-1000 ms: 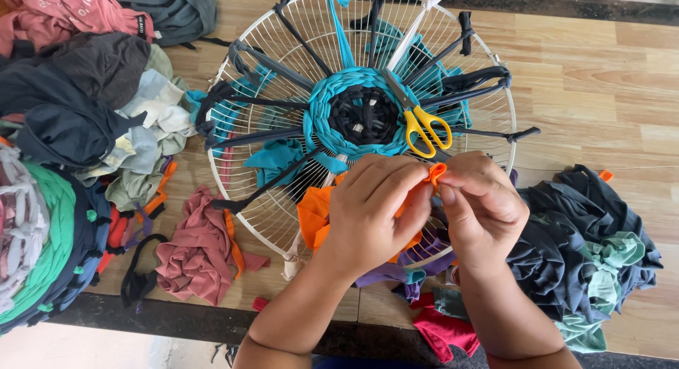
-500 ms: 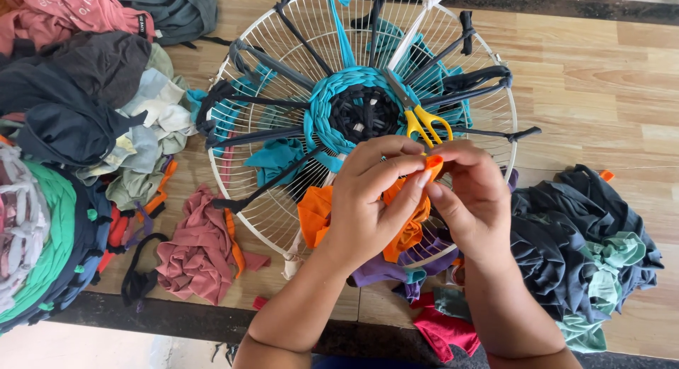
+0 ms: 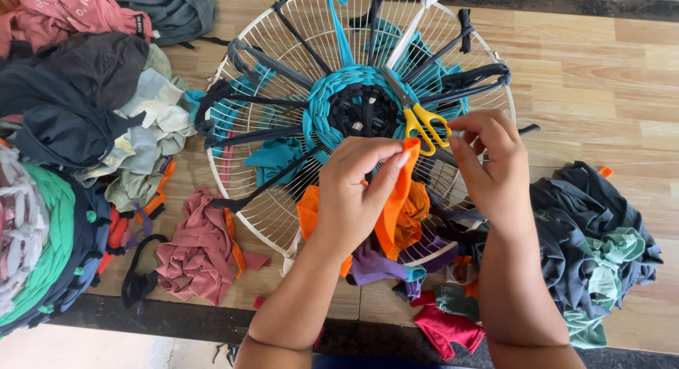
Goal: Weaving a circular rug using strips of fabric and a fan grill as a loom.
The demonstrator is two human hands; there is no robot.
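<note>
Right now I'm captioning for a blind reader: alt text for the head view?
A left hand pinches an orange fabric strip over a white wire fan guard woven with teal cloth, the right hand beside yellow-handled scissors; cloth scraps surround it.

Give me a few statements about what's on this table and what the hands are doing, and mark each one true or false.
1. The left hand pinches an orange fabric strip. True.
2. The right hand grips the scissors. False: the yellow-handled scissors lie on the wire fan guard, beside that hand's fingertips.
3. The woven centre of the guard is teal around black. True.
4. The guard lies on bare concrete. False: it lies on a wooden table.
5. A heap of dark fabric scraps sits right of the right forearm. True.
</note>
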